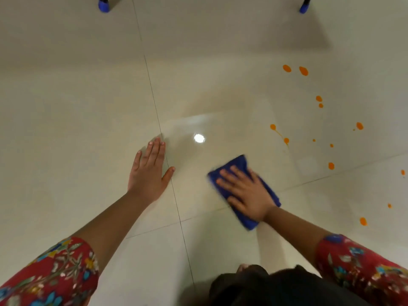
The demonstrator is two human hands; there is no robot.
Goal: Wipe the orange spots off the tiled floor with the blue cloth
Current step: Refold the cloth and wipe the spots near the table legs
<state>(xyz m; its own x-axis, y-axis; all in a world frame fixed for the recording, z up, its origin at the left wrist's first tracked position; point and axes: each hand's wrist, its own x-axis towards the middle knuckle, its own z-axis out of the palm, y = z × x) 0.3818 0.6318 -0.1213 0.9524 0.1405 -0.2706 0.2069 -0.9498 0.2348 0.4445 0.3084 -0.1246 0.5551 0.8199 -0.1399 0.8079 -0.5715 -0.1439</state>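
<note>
Both arms (106,221) are stretched forward and down from the lower corners of the view, bare below red floral sleeves (55,272). The left hand (150,171) is laid flat, palm down, with its fingers straight and held together and the thumb spread out to the right. The right hand (245,193) is likewise laid palm down, its fingers straight, fanned apart and pointed up and to the left.

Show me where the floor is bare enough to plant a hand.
Bare: tiled floor left of the left hand; the patch between it and the blue cloth under the right hand, around the light glare; the far strip before the blue-capped legs. Crowded: right of the cloth, where orange spots scatter.
</note>
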